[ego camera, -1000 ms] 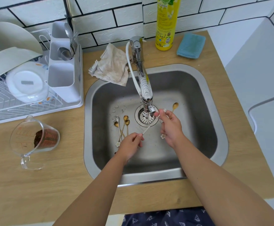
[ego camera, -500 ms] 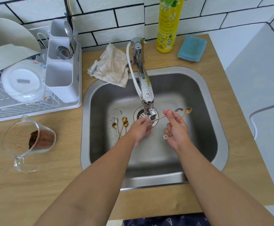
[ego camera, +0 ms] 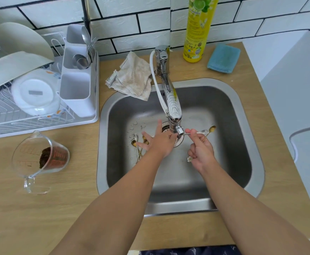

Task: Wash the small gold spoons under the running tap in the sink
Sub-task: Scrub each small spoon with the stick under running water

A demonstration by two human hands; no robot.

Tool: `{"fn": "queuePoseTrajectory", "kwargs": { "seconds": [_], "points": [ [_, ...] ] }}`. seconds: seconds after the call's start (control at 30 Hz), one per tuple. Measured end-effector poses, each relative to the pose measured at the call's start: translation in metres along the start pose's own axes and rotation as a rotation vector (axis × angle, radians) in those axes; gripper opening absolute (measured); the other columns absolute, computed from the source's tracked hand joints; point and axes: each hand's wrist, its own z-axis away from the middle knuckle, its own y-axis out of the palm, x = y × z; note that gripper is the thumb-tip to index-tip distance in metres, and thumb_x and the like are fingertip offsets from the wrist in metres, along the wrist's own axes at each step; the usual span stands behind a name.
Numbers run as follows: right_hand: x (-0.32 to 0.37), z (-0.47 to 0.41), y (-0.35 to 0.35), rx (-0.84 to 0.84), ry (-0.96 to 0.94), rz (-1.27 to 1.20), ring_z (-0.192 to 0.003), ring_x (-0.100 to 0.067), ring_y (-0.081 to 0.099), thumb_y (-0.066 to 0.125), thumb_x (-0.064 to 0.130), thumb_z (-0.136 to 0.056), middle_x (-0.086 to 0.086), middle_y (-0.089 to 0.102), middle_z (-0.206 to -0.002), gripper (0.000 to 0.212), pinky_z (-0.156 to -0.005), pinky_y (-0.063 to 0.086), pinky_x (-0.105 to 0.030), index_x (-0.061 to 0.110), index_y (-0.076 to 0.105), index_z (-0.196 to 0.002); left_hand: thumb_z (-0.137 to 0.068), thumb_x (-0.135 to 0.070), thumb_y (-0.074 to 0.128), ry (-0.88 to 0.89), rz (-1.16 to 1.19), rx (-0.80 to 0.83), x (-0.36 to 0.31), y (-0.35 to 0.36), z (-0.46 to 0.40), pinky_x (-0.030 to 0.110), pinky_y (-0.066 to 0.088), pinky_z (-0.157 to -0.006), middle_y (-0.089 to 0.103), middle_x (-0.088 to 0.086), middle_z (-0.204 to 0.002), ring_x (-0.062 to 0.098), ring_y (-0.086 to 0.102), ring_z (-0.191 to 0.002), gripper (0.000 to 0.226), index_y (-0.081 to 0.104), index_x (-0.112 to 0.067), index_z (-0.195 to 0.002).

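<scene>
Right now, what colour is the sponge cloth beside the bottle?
Blue sponge cloth, clearest in the head view.

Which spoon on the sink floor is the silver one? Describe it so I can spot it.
Start at the sink drain, then look left, past the left hand. The silver spoon lies farthest left in the loose cluster, its pale bowl toward the back, unlike the gold spoons beside it.

You face a wall of white brick-shaped tiles with dark grout. Below you runs a light wood-grain table, evenly lit by soft daylight. To your right stands a plain white surface that butts against the table's edge.
</scene>
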Motion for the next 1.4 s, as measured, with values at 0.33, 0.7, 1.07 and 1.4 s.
{"fn": "queuePoseTrajectory", "kwargs": {
  "seconds": [0.33,0.7,1.07,1.4],
  "points": [
    [-0.002,-0.002,-0.002,0.005,0.006,0.028,-0.032,-0.004,0.024,0.069,0.023,-0.099,0.000,0.080,-0.106,0.020,-0.035,0.022,-0.019,0.021,0.056,-0.084,-0.064,-0.099,0.030,-0.137,0.023,0.086,-0.003,0.007,0.010,0.079,0.001,-0.104,-0.024,-0.014,-0.163,0.048,-0.028,-0.144,0.091,0.051,-0.047,-0.135],
    [-0.001,-0.001,0.001,0.022,0.008,0.056,-0.034,-0.005,0.023,0.071,0.022,-0.098,-0.001,0.081,-0.100,0.018,-0.035,0.021,-0.019,0.019,0.055,-0.090,-0.104,-0.047,0.037,0.287,0.102,0.064,0.015,0.010,0.016,0.039,0.048,-0.084,0.065,-0.005,-0.087,0.025,0.063,-0.095,0.031,0.059,-0.026,-0.098],
    [0.002,-0.002,0.000,0.010,0.018,0.025,-0.033,-0.005,0.023,0.068,0.025,-0.100,-0.002,0.080,-0.107,0.017,-0.036,0.021,-0.019,0.020,0.054,-0.090,-0.106,-0.045,0.025,0.268,-0.074,0.097,0.039,0.002,0.013,0.042,0.047,-0.080,0.064,0.006,-0.095,0.026,0.058,-0.088,0.042,0.055,-0.016,-0.099],
    [-0.008,0.001,0.006,0.045,0.037,0.055,-0.033,-0.004,0.024,0.071,0.024,-0.097,0.007,0.076,-0.075,0.015,-0.034,0.022,-0.019,0.015,0.060,-0.099,-0.107,-0.039,0.029,0.408,0.024,-0.040,0.007,0.012,0.020,0.037,0.042,-0.066,0.059,-0.002,-0.083,0.029,0.062,-0.085,0.029,0.047,-0.017,-0.105]
  ]
}}
